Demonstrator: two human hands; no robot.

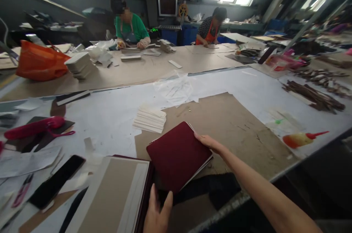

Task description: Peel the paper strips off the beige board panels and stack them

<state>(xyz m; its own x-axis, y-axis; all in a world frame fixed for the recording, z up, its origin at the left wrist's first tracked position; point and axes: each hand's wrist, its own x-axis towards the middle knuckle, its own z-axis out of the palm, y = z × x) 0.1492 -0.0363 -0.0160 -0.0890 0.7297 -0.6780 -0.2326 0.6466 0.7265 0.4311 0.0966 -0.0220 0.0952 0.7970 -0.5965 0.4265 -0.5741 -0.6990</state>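
A stack of maroon covered panels [178, 156] with pale edges rests tilted over the brown sheet near the front of the table. My right hand [207, 142] grips its right edge, thumb on top and the other fingers hidden. Close to the panels' lower corner is my left hand [158, 213], thumb and fingers apart, nothing between them. Just left of it lies a pile of grey-beige boards with maroon edges [112, 192]. Beyond the maroon panels sits a fanned stack of white strips [150, 118].
A black phone [57, 181], a pink cutter [22, 191] and a magenta pouch [35, 127] lie at left. A glue bottle with a red nozzle [299, 139] lies at right near brown strips [313, 95]. Two people [132, 29] work across the table beside an orange bag [41, 60].
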